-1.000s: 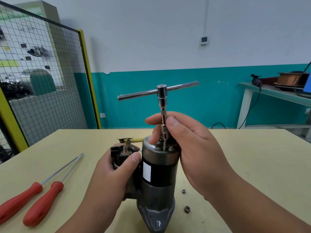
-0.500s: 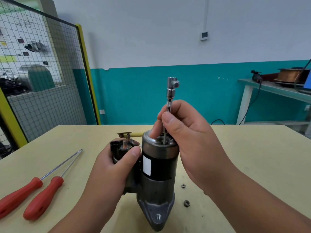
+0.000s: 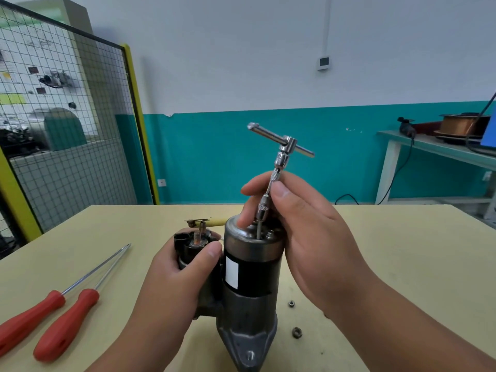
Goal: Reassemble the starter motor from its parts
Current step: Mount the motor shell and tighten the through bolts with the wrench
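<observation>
Left hand [image 3: 171, 277] clamps round one starter motor [image 3: 252, 291]; right hand [image 3: 308, 237] pinches one T-handle wrench [image 3: 287, 146]. Two screwdrivers [image 3: 65, 323], two nuts [image 3: 296, 332] lie beside.

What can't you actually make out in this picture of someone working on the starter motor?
All in the head view:
How the T-handle wrench seats on top of the starter motor: the right hand covers the cap's far side.
The solenoid body: wrapped by the left hand.
The outer screwdriver: handle end cut off by the left edge.
The two loose nuts: too small to size.
</observation>
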The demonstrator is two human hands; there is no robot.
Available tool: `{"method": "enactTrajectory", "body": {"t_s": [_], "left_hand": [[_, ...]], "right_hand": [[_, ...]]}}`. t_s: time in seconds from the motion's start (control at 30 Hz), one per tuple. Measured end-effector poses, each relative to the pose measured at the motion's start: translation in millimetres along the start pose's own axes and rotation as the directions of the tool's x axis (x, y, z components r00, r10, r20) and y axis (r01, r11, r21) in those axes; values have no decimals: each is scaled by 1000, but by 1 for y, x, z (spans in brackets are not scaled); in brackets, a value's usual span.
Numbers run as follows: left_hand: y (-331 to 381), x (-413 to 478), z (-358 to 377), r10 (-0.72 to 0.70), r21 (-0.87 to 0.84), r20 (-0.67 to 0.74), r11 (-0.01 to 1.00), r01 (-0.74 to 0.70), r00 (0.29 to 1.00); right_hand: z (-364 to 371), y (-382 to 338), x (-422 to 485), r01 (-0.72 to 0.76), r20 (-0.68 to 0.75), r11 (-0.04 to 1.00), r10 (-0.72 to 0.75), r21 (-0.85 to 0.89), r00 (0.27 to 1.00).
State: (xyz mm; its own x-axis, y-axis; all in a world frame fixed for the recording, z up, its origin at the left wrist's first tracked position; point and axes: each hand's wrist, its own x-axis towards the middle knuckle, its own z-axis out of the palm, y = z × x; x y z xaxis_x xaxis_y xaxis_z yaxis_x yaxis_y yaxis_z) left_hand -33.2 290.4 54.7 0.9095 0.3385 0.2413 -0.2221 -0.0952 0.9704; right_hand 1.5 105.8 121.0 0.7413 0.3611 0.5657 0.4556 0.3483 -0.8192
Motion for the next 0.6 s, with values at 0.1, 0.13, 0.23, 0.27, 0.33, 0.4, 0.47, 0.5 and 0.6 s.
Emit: {"method": "enactTrajectory", "body": {"t_s": [0.1,0.13,0.23,0.27,0.33,0.4,0.47,0.5,0.6], "left_hand": [[-1,0,0,0,-8,16,1000,0,1000],[-1,0,0,0,-17,20,1000,0,1000],[0,0,1,2,-32,15,999,-1,1000],[0,0,1,4,-32,9,999,-3,1000],[0,0,1,5,-32,5,999,-5,1000],[1,0,1,4,-29,9,1000,-4,1000],[1,-1,1,-3,-35,12,999,3,1000],[2,-1,2,-2,-38,11,999,3,1000],[4,-2,2,10,-29,4,1000,-10,1000]], "right_hand": [[1,0,0,12,2,998,-12,-59,1000],[2,-1,0,23,7,997,-22,-72,1000],[3,-3,-1,55,24,996,-53,-64,998],[3,-3,0,61,22,996,-59,-62,998],[4,-2,1,73,16,995,-72,-70,997],[4,-1,1,70,7,994,-69,-81,998],[3,0,0,48,0,995,-48,-90,999],[2,1,0,38,-1,996,-38,-85,999],[0,0,-2,11,-5,1000,-11,-25,1000]]}}
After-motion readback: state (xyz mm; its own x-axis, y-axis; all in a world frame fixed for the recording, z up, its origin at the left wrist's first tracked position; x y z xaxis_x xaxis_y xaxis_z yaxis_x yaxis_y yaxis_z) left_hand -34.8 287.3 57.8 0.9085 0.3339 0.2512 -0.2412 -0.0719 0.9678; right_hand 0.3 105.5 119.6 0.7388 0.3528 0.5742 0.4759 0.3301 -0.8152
